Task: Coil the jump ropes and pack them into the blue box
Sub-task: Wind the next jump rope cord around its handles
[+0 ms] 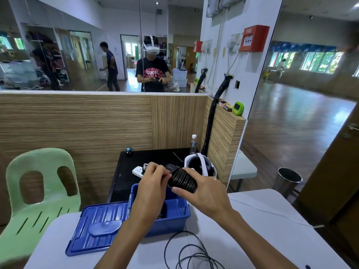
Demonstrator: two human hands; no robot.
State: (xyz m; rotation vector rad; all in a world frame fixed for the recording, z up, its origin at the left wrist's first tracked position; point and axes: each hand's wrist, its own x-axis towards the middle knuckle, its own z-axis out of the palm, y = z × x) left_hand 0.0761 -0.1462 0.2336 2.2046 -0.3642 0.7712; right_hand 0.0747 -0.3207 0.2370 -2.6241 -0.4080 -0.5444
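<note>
Above the open blue plastic box (174,216) at the far edge of the bench (252,239), you are holding a tightly wound bundle of black jump rope (182,180) between both hands. Your left hand (153,183) fingers are pinching the bundle's end; your right hand (204,189) is curling round its middle. It is looking light and springy, so the smooth cord is likely wanting to unwind: keep gripping across the turns. Near the bench's front edge, a second thin dark jump rope (186,255) is lying loose and floppy; its handles are not clearly showing.
</note>
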